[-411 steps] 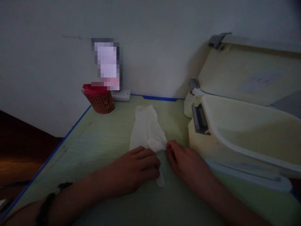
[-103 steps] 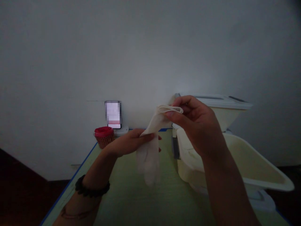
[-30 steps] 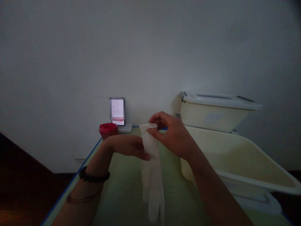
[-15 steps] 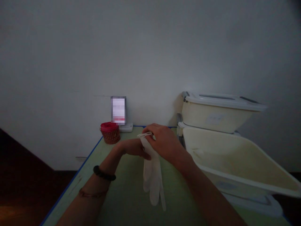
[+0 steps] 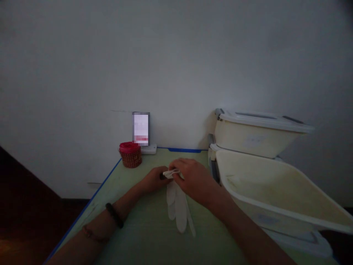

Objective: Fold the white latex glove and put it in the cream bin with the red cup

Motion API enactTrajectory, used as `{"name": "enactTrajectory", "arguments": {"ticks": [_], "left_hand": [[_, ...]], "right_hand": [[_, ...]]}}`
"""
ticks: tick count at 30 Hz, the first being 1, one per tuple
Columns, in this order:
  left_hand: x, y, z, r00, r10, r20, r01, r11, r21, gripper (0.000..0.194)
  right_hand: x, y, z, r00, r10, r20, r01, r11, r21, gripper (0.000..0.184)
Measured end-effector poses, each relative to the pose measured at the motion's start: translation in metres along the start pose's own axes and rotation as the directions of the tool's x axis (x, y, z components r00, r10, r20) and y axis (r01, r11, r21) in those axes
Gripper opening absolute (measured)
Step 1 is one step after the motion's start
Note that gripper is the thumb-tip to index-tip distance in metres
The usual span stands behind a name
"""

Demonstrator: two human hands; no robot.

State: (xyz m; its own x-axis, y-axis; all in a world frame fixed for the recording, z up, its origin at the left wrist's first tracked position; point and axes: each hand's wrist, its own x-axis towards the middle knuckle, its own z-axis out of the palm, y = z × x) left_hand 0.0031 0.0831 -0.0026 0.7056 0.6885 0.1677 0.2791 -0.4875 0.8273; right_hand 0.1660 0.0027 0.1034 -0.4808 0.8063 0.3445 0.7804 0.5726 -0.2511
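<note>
A white glove (image 5: 180, 211) hangs over the middle of the green table, its limp fingers pointing down toward me. My right hand (image 5: 190, 178) is closed on the bunched cuff of the glove from the right. From the left, my left hand (image 5: 156, 179) pinches the same cuff, its fingertips partly hidden. Folded layers of the cuff show between the two hands. A dark bracelet (image 5: 114, 214) and a thin cord circle my left wrist.
At the table's (image 5: 143, 235) back left stand a small woven basket (image 5: 131, 158) with a red lining and a phone (image 5: 141, 129) propped on a white base (image 5: 149, 149). Stacked white bins fill the right side: an open bin (image 5: 248, 162) below a lidded bin (image 5: 248, 138).
Both hands have drawn lower, nearer to me. The cuff has been gathered into a tighter bunch, and my left hand has shifted from beside the glove's body up to the cuff.
</note>
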Motion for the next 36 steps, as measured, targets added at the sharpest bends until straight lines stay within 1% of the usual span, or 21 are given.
{"name": "enactTrajectory", "arguments": {"ticks": [3,5,7,9,12,15,17,19,22,25,27,30,33,36], "left_hand": [[0.001,0.001,0.001,0.991,-0.025,-0.132,0.041,0.992,0.119,0.012],[0.002,0.002,0.002,0.988,-0.024,-0.151,0.050,0.984,0.170,0.015],[0.002,0.002,0.003,0.989,-0.021,-0.144,0.051,0.978,0.204,0.016],[0.002,0.001,0.004,0.992,-0.021,-0.128,0.049,0.973,0.224,0.015],[0.001,-0.001,0.005,0.994,-0.025,-0.104,0.049,0.969,0.242,0.015],[0.001,-0.002,0.006,0.997,0.014,-0.078,0.009,0.957,0.289,0.016],[0.002,-0.002,0.006,0.997,0.043,-0.063,-0.022,0.949,0.314,0.016],[0.003,-0.003,0.006,0.996,0.053,-0.070,-0.028,0.946,0.322,0.015],[0.005,-0.008,0.006,0.993,0.066,-0.101,-0.030,0.944,0.328,0.013],[0.006,-0.014,0.005,0.993,0.075,-0.095,-0.041,0.947,0.319,0.012],[0.006,-0.017,0.004,0.993,0.073,-0.088,-0.042,0.951,0.308,0.012],[0.006,-0.018,0.002,0.995,0.061,-0.076,-0.038,0.960,0.277,0.014],[0.006,-0.018,0.000,0.998,0.046,-0.042,-0.035,0.972,0.234,0.016],[0.006,-0.018,-0.001,0.999,0.034,-0.021,-0.029,0.977,0.212,0.016]], "right_hand": [[-0.019,0.004,0.016,0.999,-0.041,0.019,0.040,0.999,0.023,0.019],[-0.032,0.009,0.028,0.999,-0.046,0.008,0.046,0.998,0.032,0.019],[-0.044,0.015,0.039,0.999,-0.043,0.019,0.042,0.998,0.043,0.020],[-0.053,0.021,0.047,0.997,-0.048,0.058,0.044,0.997,0.057,0.021],[-0.063,0.028,0.051,0.992,-0.054,0.111,0.046,0.997,0.066,0.020],[-0.069,0.032,0.054,0.990,-0.059,0.128,0.051,0.997,0.063,0.019],[-0.070,0.032,0.058,0.990,-0.072,0.121,0.066,0.996,0.056,0.019],[-0.072,0.032,0.063,0.990,-0.097,0.103,0.094,0.995,0.037,0.019],[-0.073,0.031,0.072,0.986,-0.154,0.060,0.155,0.988,-0.014,0.014],[-0.075,0.029,0.078,0.979,-0.205,0.001,0.205,0.977,-0.056,0.008],[-0.075,0.028,0.080,0.975,-0.221,-0.018,0.219,0.973,-0.071,0.007],[-0.076,0.029,0.082,0.975,-0.224,-0.005,0.223,0.971,-0.084,0.007],[-0.077,0.031,0.082,0.978,-0.208,0.008,0.208,0.972,-0.106,0.005],[-0.077,0.032,0.080,0.980,-0.194,0.048,0.198,0.974,-0.113,0.005]]}}
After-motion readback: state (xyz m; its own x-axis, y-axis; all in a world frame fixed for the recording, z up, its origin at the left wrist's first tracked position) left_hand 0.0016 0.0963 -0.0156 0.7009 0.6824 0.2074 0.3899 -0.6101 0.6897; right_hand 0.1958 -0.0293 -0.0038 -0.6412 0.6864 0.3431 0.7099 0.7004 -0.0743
